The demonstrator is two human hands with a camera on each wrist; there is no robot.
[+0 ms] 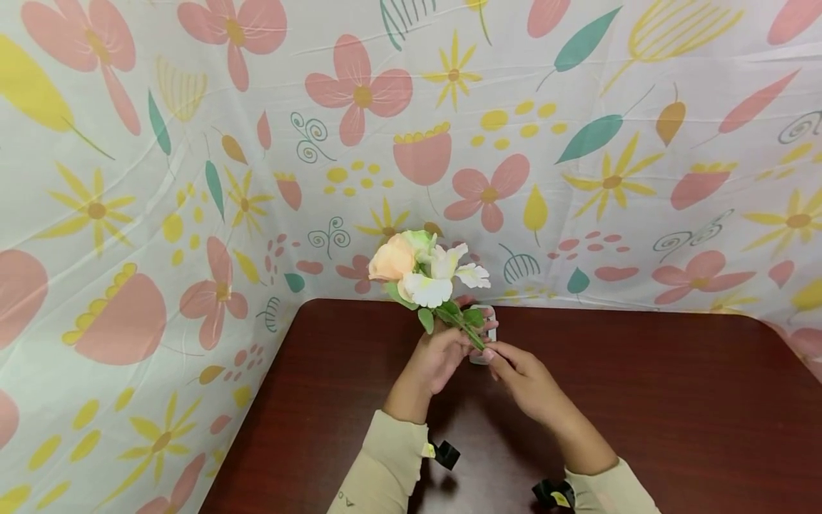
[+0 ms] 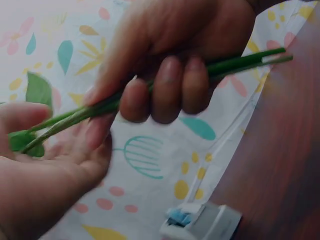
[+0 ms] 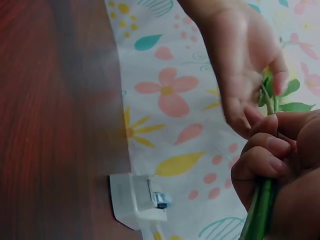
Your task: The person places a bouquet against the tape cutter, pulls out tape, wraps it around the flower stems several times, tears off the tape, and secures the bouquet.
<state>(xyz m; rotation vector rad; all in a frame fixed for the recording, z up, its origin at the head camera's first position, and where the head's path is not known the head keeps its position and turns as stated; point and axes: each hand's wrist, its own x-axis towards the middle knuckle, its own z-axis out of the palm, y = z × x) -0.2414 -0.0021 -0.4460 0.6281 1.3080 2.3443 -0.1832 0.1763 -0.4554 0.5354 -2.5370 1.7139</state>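
Observation:
A peach rose (image 1: 393, 258) and a white flower (image 1: 432, 285) lean up and left above the table's back edge. My right hand (image 1: 529, 382) grips their stems near the lower part; in the right wrist view its curled fingers (image 3: 265, 155) wrap the green stems (image 3: 260, 210). My left hand (image 1: 439, 357) is behind the stems just below the blooms, fingers spread. In the left wrist view, the left hand (image 2: 55, 175) lies by the leaves (image 2: 39, 92), the stems (image 2: 65, 120) passing between thumb and palm. The bare stem ends stick out past the right hand (image 2: 170, 85).
Behind the hands, a small white device (image 1: 478, 357) with something blue in it (image 2: 179, 217) stands on the dark red-brown table (image 1: 674, 400). A flower-print cloth (image 1: 610, 235) hangs along the back and left side.

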